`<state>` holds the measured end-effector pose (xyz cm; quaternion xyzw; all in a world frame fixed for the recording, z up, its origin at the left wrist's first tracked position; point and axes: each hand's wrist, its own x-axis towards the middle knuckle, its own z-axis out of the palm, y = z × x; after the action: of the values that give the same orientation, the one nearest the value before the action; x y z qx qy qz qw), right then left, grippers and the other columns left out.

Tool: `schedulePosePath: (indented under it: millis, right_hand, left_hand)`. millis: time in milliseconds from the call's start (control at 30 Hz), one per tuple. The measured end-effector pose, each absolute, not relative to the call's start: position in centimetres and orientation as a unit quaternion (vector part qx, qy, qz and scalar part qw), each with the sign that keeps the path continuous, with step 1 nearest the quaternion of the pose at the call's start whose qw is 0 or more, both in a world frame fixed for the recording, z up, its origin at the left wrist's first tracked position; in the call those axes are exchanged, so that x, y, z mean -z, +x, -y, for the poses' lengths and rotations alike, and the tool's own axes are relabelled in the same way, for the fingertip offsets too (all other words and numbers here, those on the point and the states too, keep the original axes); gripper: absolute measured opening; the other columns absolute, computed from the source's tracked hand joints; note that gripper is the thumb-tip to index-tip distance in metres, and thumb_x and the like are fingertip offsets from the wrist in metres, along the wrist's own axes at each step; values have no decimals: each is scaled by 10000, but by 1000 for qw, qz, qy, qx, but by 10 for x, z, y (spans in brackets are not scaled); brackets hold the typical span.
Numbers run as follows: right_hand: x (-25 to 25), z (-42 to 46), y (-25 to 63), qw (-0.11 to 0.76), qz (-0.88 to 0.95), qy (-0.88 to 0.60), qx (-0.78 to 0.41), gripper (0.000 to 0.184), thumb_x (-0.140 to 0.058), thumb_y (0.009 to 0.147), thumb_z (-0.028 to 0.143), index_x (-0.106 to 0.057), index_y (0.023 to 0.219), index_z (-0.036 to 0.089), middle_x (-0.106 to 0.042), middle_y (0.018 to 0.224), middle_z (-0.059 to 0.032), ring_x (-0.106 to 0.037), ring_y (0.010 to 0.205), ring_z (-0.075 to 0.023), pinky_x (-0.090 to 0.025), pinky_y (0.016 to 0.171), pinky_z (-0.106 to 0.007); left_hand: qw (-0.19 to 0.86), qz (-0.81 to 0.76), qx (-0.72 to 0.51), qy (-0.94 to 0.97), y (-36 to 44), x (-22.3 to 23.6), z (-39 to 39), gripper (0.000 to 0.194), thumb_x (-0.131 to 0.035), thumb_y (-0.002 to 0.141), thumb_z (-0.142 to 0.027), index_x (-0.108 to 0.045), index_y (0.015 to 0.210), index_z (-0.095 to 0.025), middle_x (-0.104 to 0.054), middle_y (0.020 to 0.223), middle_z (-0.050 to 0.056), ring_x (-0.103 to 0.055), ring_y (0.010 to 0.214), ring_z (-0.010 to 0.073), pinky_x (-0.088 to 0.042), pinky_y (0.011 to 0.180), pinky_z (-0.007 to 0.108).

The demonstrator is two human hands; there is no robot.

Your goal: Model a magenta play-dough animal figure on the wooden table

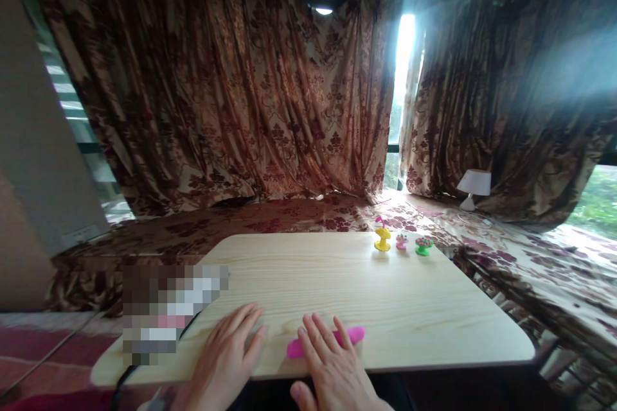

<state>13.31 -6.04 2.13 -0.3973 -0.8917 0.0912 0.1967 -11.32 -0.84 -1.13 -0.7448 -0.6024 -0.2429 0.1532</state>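
A bright pink roll of modelling clay (pixel 357 334) lies near the table's front edge, slanting slightly up to the right. My right hand (pixel 332 359) rests flat across its middle, fingers stretched out, so both ends show and the centre is hidden. To the left, my left hand (pixel 231 347) lies on the tabletop with its fingers extended, apart from the clay and holding nothing. At the far right of the table stand a yellow mushroom-shaped clay figure (pixel 382 239) with a pink loop on top, a small pink one (pixel 402 242) and a green one (pixel 423 246) with pink dots.
The pale wooden table (pixel 299 270) has rounded corners. A blurred-out patch (pixel 168 314) covers something at its left edge, with a black cable beside it. Behind are patterned curtains (pixel 270 96), a cloth-covered ledge (pixel 308 215) and a white lamp (pixel 474 186).
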Motion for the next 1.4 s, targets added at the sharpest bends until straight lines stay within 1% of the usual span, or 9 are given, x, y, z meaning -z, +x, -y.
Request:
schedulePosePath:
  millis: [233,367,433,633,833,1000,1167,1267,1400]
  right_hand:
    - [-34,-13,106,204,830,-516,-58,621,-219,931,506,-347,1381,97,-291,1460,-152,-159,1372,-265,-70,1096,-509]
    - [-40,-67,99,192,818,-537,-73,585,-235,942,449,-376,1351,56,-318,1433,-209,-237,1346,-291,-166,1052,-550]
    - [-41,-67,100,188,824,-529,-75,558,-232,946,430,-375,1355,77,-317,1439,-192,-244,1345,-285,-184,1047,-548]
    - [-35,20,114,192,870,-450,-65,508,-230,950,432,-310,1403,214,-291,1473,-50,-141,1380,-207,-81,1114,-465]
    - [-18,66,121,183,899,-383,-111,711,-331,886,546,-206,1438,116,-150,1491,-124,-98,1377,-286,-91,1103,-531]
    - [-27,28,104,210,853,-472,-67,648,-229,920,534,-283,1413,117,-270,1468,-130,-136,1379,-244,-70,1110,-492]
    - [-34,-47,90,193,820,-534,-72,661,-226,920,527,-374,1354,51,-329,1424,-218,-206,1354,-308,-114,1051,-590]
    - [-36,-68,89,185,818,-539,-76,598,-231,929,499,-396,1344,100,-327,1432,-197,-240,1343,-306,-169,1023,-606]
    - [-40,-36,94,194,842,-500,-63,532,-254,939,460,-386,1359,162,-321,1455,-118,-178,1369,-253,-115,1082,-521]
  left_hand:
    - [159,601,232,-748,-115,13,7,412,-447,845,-471,-603,1143,-234,-605,1221,59,-543,1121,235,-438,953,380]
    - [153,602,224,-751,-113,10,10,412,-424,864,-448,-585,1167,-221,-596,1231,57,-530,1136,230,-428,965,386]
    - [153,604,225,-749,-112,9,11,406,-420,868,-439,-586,1166,-219,-597,1230,57,-530,1135,229,-426,966,388]
    - [154,603,235,-747,-112,9,11,404,-449,849,-459,-601,1147,-231,-605,1218,57,-540,1123,243,-432,953,385]
    - [156,603,229,-748,-114,12,10,425,-428,859,-463,-593,1158,-210,-595,1231,68,-528,1135,234,-421,967,384]
    - [151,600,220,-754,-115,13,7,434,-436,857,-461,-584,1173,-204,-594,1234,71,-531,1130,234,-426,960,391]
    - [156,597,220,-755,-114,12,8,417,-437,860,-445,-591,1163,-204,-596,1229,64,-535,1123,232,-426,962,387]
    - [155,600,216,-754,-114,11,10,412,-426,867,-440,-585,1169,-210,-593,1233,60,-531,1127,228,-426,961,383]
    - [156,602,219,-752,-114,10,11,408,-433,865,-444,-582,1169,-218,-594,1232,54,-528,1129,229,-422,962,384]
